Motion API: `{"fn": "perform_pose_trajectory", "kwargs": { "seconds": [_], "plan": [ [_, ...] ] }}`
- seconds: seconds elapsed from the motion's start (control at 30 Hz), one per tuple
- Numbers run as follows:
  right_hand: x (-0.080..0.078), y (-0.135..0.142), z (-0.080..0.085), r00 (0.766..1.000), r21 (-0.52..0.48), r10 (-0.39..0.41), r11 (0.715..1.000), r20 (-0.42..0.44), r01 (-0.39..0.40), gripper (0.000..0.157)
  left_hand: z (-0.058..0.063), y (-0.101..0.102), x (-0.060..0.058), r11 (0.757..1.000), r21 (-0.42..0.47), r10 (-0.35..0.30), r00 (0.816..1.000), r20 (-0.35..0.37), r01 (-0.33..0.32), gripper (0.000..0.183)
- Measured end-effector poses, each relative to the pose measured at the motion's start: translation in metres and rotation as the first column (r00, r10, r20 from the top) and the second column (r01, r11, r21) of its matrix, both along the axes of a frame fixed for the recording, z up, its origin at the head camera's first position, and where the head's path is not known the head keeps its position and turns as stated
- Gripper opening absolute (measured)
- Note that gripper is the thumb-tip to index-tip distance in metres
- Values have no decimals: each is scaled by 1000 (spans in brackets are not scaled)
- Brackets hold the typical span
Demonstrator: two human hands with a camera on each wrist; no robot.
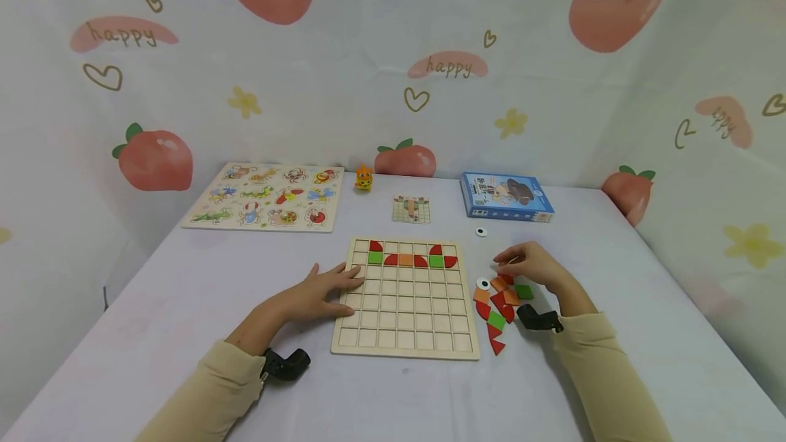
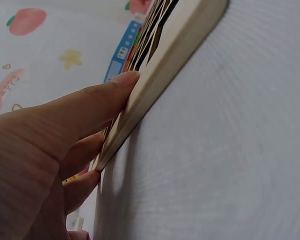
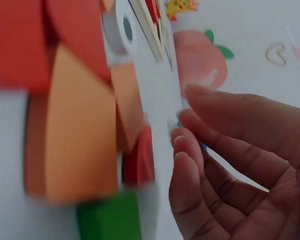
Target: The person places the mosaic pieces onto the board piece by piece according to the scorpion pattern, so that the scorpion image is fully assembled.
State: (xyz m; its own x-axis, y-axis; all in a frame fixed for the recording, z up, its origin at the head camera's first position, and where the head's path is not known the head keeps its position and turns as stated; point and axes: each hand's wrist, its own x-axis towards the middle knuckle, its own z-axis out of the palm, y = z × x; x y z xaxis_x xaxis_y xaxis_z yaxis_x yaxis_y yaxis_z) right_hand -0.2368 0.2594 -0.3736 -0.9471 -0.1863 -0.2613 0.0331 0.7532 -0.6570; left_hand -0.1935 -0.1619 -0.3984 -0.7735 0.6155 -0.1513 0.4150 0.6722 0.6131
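Beige sleeves [image 1: 614, 380] are seen nearest. By the spread left hand [image 1: 310, 297], the wooden grid board [image 1: 406, 322] is touched, perhaps steadied. Mosaic tiles [image 1: 496, 320] are scattered beside the loosely bent, seemingly empty right hand [image 1: 537, 268].

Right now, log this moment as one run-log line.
left hand: touching board | right hand: by loose pieces, nothing visibly held | board: far two rows partly filled | card: beyond board

We are watching a left hand [image 2: 47, 137] touching a wooden board [image 2: 165, 67] along its edge, a blue box [image 2: 121, 52] showing beyond.
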Motion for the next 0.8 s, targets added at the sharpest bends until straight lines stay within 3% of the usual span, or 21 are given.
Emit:
{"fn": "perform_pose_trajectory", "kwargs": {
  "seconds": [0.33, 0.63, 0.8],
  "plan": [
    [5, 14, -8, 999, -18, 11, 1000, 43, -10, 31, -2, 0, 1, 1000, 2, 6, 1000, -24, -6, 64],
    [9, 17, -6, 998, -19, 22, 1000, 63, -21, 32, 0, 2, 2, 1000, 10, 19, 1000, -19, -19, 63],
    [9, 15, -5, 999, -7, 36, 999, 36, -35, 31, -1, 1, 3, 1000, 13, 15, 999, -32, -15, 62]
  ]
}}
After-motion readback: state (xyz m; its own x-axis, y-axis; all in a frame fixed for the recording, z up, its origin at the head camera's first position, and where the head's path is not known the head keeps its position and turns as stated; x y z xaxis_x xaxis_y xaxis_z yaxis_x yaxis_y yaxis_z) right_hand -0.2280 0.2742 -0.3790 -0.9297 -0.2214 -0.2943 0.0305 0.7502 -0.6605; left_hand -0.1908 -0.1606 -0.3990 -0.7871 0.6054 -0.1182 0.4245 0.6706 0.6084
